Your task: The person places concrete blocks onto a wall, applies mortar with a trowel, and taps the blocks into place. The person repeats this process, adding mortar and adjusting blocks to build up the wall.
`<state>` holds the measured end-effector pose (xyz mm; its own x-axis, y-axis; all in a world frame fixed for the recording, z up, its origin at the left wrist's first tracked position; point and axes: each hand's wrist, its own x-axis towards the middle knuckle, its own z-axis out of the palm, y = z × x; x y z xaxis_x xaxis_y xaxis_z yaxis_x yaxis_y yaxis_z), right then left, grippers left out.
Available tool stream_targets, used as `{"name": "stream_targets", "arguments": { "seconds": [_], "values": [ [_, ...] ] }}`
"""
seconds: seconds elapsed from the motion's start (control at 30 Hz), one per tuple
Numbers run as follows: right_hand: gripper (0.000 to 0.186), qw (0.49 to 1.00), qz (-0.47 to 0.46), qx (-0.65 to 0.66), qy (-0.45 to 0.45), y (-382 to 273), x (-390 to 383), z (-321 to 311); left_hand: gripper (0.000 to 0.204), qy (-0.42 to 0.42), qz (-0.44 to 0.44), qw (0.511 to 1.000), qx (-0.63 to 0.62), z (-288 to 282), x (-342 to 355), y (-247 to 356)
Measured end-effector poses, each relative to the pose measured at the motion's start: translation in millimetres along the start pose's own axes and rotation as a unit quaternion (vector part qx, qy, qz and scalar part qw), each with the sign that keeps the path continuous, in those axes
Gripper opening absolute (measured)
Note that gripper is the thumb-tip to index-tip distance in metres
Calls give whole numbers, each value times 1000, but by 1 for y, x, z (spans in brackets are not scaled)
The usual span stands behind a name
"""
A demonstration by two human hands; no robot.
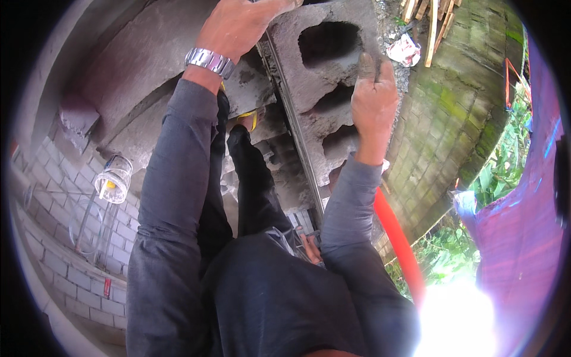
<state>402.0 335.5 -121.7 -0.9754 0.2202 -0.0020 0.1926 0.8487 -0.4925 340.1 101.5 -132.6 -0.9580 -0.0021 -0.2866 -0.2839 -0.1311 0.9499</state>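
Observation:
My left hand [241, 27] reaches to the top edge, wrist wearing a metal watch [209, 61], fingers curled by the upper end of a long, narrow strip [291, 131] beside the blocks; what they hold is hidden. My right hand [375, 113] is closed on the right side of a rough hollow concrete block [282, 30], two dusty fingers pointing up, the others bent. More hollow openings lie below it along the grey blockwork. My feet, one in a yellow-strapped sandal [251, 119], stand on grey concrete between my arms.
A white bucket [112, 184] hangs or sits at left by a block wall [77, 279]. At right are wood strips [431, 33], a crumpled white bag [403, 52], a mossy block wall [452, 119], an orange hose [395, 238], plants [499, 166] and purple sheeting [523, 238].

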Motion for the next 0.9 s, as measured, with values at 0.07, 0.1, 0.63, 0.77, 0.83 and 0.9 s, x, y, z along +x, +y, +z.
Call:
{"name": "stream_targets", "arguments": {
  "seconds": [0.07, 0.1, 0.63, 0.77, 0.83, 0.9],
  "values": [
    [52, 998, 51, -6, -35, -7, -5, -4, 69, 5, -6, 1000, 19, 1, 0, -4],
    [52, 998, 53, -7, -35, -9, -6, -5, 69, 6, -3, 1000, 17, 3, 2, -5],
    [40, 999, 5, 24, 26, -2, -13, 6, 64, 15, 10, 998, 58, 1, 1, -1],
    [46, 999, 46, 3, 8, -10, -8, 0, 65, 35, -68, 997, 22, 10, 2, 7],
    [49, 1000, 22, -8, 20, -4, -8, 3, 82, 12, -114, 992, 60, -5, 4, -8],
    [50, 999, -14, -7, 38, 7, -10, 10, 52, 36, -116, 989, 86, -2, 1, -11]
  ]
}}
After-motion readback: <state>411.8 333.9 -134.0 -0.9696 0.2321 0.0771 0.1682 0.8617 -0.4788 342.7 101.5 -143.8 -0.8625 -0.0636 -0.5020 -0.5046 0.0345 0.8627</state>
